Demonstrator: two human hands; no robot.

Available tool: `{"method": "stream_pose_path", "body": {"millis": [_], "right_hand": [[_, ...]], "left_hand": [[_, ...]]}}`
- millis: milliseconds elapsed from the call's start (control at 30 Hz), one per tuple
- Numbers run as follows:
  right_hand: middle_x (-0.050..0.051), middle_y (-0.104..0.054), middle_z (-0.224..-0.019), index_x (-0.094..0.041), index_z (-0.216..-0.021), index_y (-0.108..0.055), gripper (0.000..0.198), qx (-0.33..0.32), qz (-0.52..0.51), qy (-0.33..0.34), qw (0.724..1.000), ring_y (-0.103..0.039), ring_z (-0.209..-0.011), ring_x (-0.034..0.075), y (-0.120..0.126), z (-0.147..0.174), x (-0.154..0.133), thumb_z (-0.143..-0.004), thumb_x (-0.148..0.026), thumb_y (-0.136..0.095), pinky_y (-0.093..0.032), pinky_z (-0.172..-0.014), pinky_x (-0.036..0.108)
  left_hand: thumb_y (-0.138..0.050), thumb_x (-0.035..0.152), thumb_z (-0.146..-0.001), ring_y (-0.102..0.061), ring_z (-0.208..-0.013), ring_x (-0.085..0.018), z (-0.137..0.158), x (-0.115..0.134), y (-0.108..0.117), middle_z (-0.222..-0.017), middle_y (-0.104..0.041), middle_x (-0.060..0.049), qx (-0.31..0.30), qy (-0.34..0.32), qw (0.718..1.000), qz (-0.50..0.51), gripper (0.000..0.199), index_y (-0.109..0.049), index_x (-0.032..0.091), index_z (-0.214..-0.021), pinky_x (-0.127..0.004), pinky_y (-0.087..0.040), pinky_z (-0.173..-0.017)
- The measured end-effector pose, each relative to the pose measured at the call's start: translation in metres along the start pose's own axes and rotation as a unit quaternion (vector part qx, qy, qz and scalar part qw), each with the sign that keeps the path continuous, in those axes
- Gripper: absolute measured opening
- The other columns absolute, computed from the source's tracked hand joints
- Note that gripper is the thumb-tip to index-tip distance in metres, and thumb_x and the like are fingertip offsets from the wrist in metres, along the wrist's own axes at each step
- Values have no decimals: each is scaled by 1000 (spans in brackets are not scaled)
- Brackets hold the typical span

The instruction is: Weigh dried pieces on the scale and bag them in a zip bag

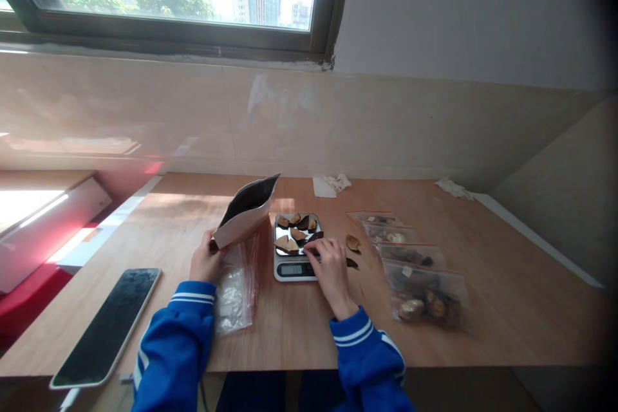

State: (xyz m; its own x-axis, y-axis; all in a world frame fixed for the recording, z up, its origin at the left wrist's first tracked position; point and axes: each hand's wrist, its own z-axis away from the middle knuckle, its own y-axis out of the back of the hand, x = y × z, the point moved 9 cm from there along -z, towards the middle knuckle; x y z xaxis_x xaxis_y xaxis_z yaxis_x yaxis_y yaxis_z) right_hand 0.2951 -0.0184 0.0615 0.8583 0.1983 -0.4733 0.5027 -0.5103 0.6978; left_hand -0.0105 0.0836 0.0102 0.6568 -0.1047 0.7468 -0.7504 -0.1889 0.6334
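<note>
My left hand [205, 257] grips the lower left edge of a pale pouch [244, 225] with a dark lining, its mouth gaping and tilted. Under it lie empty zip bags [234, 299] with red seals. A small digital scale [279, 264] stands at the middle, its display lit, the digits too small to read surely. Several brown and dark dried pieces [298, 234] are spread on its plate. Over the plate's right front corner, my right hand [331, 264] has its thumb and fingers pinched together; what they hold, if anything, is hidden. Two loose dried pieces [353, 243] lie on the table beside it.
Filled zip bags [429, 293] overlap in a row at the right. A phone or tablet [109, 328] with a white cable lies at the left front. Crumpled white paper [338, 183] rests near the back wall, and more tissue [454, 189] at the back right.
</note>
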Motion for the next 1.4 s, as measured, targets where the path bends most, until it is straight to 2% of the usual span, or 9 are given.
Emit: {"method": "stream_pose_path", "body": {"millis": [267, 533, 667, 800, 967, 1133, 1200, 1300, 1400], "right_hand": [[8, -57, -118, -25, -102, -68, 23, 36, -4, 26, 999, -52, -106, 23, 4, 5, 5, -92, -22, -48, -38, -88, 39], [11, -53, -119, -22, -105, -66, 29, 68, 27, -46, 996, -50, -110, 25, 26, 34, 74, -90, -22, -41, -39, -94, 45], [12, -53, -120, -21, -107, -65, 29, 62, 31, -40, 997, -48, -115, 27, 26, 45, 87, -89, -24, -42, -38, -95, 46], [11, -58, -110, -20, -100, -66, 27, 46, 36, -48, 997, -52, -105, 26, 23, 48, 89, -88, -22, -43, -40, -90, 45], [9, -62, -99, -21, -92, -68, 26, 41, 34, -54, 997, -53, -95, 25, 22, 48, 89, -87, -19, -43, -40, -85, 42], [8, -64, -99, -20, -93, -67, 25, 39, 27, -65, 997, -52, -95, 25, 21, 47, 92, -86, -18, -43, -39, -84, 40], [8, -64, -99, -20, -94, -67, 25, 41, 31, -73, 996, -52, -96, 25, 21, 47, 94, -86, -18, -43, -38, -86, 40], [7, -64, -99, -21, -93, -67, 24, 48, 39, -75, 995, -52, -98, 25, 22, 47, 94, -86, -19, -44, -36, -88, 41], [7, -62, -97, -21, -93, -66, 23, 57, 52, -76, 994, -52, -97, 25, 24, 48, 94, -85, -20, -45, -35, -88, 42]], "left_hand": [[-57, 44, -70, -66, -88, -27, -2, -1, 0, -92, -70, -6, 15, -15, 999, 24, 49, -53, 19, -111, -35, -51, -74], [-54, 53, -74, -63, -100, -31, 0, 0, 6, -105, -66, -12, 61, 9, 998, 29, 54, -51, 17, -115, -40, -50, -81], [-54, 59, -72, -63, -94, -34, 0, -9, 13, -98, -66, -12, 81, 63, 995, 9, 56, -51, 17, -110, -44, -49, -78], [-59, 56, -70, -63, -94, -29, 2, -8, 17, -101, -64, -10, 96, 55, 993, 36, 57, -47, 18, -111, -41, -49, -81], [-59, 41, -73, -54, -114, -27, 16, 20, 46, -125, -51, -16, 236, -72, 966, 81, 60, -37, 16, -123, -42, -43, -95], [-53, 25, -76, -56, -103, -24, 49, 48, 73, -114, -51, -14, 398, -151, 903, 48, 38, -38, 16, -110, -42, -46, -88], [-54, 23, -75, -56, -100, -24, 58, 70, 72, -102, -54, -11, 381, -204, 902, 14, 27, -43, 18, -99, -42, -46, -86], [-52, 19, -78, -58, -91, -21, 64, 108, 52, -95, -58, -8, 226, -283, 932, -30, 17, -51, 19, -94, -37, -48, -83], [-46, 19, -84, -58, -80, -17, 72, 125, 39, -95, -59, -7, 111, -265, 956, -51, 17, -54, 19, -99, -32, -49, -75]]}}
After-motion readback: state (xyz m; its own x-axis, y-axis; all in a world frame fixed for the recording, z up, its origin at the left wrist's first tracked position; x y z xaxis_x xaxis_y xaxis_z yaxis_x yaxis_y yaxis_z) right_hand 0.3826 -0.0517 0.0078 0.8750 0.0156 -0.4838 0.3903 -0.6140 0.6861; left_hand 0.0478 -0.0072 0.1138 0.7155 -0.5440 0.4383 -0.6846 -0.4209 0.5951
